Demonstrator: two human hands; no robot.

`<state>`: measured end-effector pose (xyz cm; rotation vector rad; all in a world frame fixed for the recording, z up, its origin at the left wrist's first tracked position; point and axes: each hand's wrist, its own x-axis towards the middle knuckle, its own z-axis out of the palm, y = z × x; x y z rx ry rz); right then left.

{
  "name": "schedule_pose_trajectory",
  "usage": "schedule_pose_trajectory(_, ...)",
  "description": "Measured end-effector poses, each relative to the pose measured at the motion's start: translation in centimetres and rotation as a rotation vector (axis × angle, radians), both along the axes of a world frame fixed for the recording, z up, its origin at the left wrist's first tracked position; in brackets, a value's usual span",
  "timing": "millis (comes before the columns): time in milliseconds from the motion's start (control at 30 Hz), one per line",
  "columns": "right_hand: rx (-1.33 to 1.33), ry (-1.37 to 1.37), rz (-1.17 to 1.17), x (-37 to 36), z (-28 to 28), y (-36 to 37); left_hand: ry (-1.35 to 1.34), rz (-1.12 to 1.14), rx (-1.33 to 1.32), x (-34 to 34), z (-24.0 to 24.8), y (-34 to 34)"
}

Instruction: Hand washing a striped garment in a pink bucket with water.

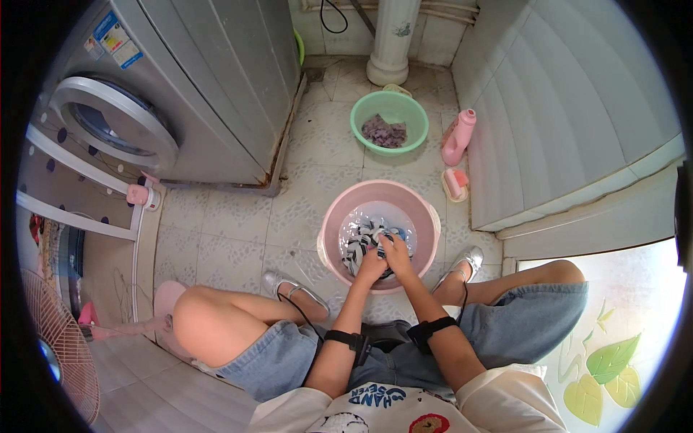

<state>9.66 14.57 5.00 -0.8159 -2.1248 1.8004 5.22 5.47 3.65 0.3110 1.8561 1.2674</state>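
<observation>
A pink basin (328, 238) with water in it stands on the floor between my feet. Black-and-white striped cloth (356, 249), with some light blue at its far side, lies bunched in the water. My left hand (372, 265) and my right hand (395, 254) are close together over the basin, both closed on the striped cloth. The fingertips are partly hidden in the folds. Whether the cloth is one garment or more, I cannot tell.
Beyond the pink basin is a green basin (359, 138) holding purplish cloth (384, 132). A pink bottle (458, 138) and a small dish with a pink item (455, 185) stand by the right wall. A grey washing machine (216, 86) is at left, a fan (59, 346) at lower left.
</observation>
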Motion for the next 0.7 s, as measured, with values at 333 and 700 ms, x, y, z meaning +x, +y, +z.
schedule_pose_trajectory(333,-1.017,0.267,-0.578,-1.2,2.3,0.3,0.334,-0.128,-0.089,0.1,1.8,0.8)
schedule_pose_trajectory(700,-0.989,0.174,-0.595,-1.1,2.5,0.6,0.716,-0.106,-0.169,1.7,1.2,1.0)
